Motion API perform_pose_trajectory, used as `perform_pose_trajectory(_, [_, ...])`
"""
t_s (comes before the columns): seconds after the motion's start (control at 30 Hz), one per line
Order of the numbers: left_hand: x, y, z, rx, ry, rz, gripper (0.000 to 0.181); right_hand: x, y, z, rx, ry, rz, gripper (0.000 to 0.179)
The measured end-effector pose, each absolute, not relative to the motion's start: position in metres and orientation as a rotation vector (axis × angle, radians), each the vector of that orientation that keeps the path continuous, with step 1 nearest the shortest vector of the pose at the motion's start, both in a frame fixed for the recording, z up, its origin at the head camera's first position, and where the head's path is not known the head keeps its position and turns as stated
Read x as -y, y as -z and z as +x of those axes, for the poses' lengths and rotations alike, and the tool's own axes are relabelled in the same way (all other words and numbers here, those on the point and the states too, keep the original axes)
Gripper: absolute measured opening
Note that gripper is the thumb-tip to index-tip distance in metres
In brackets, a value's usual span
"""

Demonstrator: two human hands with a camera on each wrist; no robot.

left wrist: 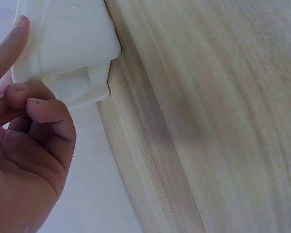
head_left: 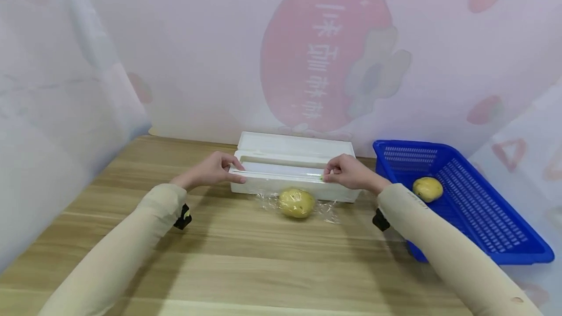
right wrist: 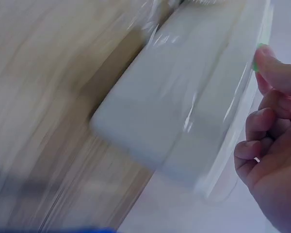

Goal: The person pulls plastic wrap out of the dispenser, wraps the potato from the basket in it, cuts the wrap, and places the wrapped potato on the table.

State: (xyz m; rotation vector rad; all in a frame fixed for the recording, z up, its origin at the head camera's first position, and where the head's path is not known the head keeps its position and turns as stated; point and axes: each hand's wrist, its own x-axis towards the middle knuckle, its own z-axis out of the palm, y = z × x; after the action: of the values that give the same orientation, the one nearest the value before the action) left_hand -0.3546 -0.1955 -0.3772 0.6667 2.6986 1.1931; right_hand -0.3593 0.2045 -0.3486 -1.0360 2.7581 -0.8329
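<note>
A white cling film box lies across the table with its lid tipped back. My left hand holds its left end, thumb at the front edge and index finger on top; in the left wrist view the other fingers curl beside the box. At the right end of the front rail, my right hand pinches a small green slide cutter, mostly hidden by the fingertips. Against the box front sits a yellow potato, with clear cling film over it and spreading to both sides.
A blue plastic basket with another potato in it stands at the right, close to my right forearm. Behind the wooden table hangs a pale printed backdrop.
</note>
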Motion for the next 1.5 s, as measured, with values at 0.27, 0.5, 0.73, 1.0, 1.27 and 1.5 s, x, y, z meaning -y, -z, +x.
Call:
perform_pose_trajectory(0.27, [0.199, 0.377, -0.356, -2.69, -1.211, 0.654, 0.032, -0.22, 0.341, -0.354, -2.78, 0.769, -1.065, 0.004])
perform_pose_trajectory(0.5, [0.195, 0.377, -0.355, -2.687, -1.204, 0.638, 0.031, -0.222, 0.341, -0.354, -2.793, 0.758, -1.062, 0.006])
perform_pose_trajectory(0.73, [0.199, 0.378, -0.353, -2.691, -1.182, 0.629, 0.031, -0.222, 0.342, -0.356, -2.804, 0.777, -0.948, 0.009])
perform_pose_trajectory(1.0, [0.196, 0.372, -0.349, -2.704, -1.157, 0.648, 0.031, -0.231, 0.338, -0.355, -2.716, 0.875, -0.896, 0.011])
perform_pose_trajectory(1.27, [0.195, 0.369, -0.345, -2.691, -1.164, 0.647, 0.032, -0.232, 0.335, -0.352, -2.69, 0.901, -0.88, 0.012])
perform_pose_trajectory(1.5, [0.192, 0.369, -0.341, -2.685, -1.176, 0.629, 0.031, -0.238, 0.338, -0.352, -2.661, 0.943, -0.832, 0.013])
